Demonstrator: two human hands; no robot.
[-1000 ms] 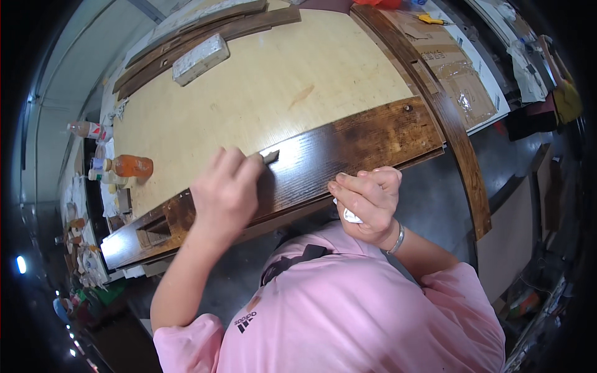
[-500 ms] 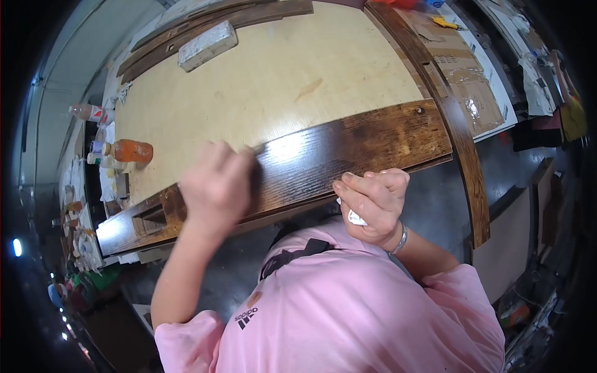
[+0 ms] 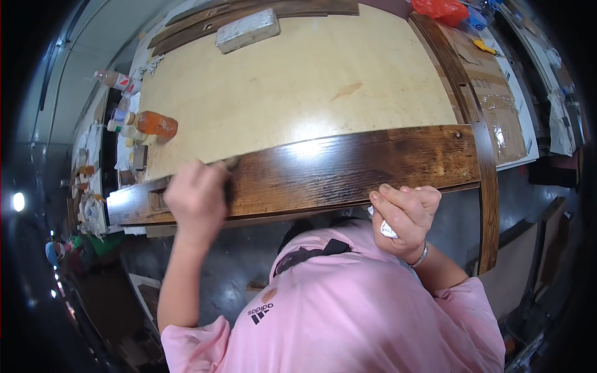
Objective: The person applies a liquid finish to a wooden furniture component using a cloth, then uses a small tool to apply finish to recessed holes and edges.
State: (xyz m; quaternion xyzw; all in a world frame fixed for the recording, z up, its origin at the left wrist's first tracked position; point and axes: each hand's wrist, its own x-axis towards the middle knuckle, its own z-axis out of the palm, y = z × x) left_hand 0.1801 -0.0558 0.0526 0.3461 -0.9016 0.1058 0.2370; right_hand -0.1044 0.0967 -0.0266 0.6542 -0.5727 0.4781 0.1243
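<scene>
pink shirt [image 3: 360, 311]: black lettering [image 3: 260, 309], striped emblem [image 3: 261, 317] showed | cardboard [image 3: 500, 109]: print was too small to read | bottle [image 3: 117, 80]: red-and-white label [image 3: 129, 84] was illegible

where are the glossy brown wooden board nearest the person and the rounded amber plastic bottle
Glossy brown wooden board [image 3: 348, 163], head view: middle of its top face
Rounded amber plastic bottle [image 3: 157, 125], head view: its body

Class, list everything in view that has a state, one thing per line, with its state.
Left hand: closed on a small piece, blurred
Right hand: closed around a white wad
White wad: crumpled
Stained wooden board: lying flat, glossy
Bottle of amber liquid: capped
Red plastic bag: crumpled
Cardboard: taped
</scene>
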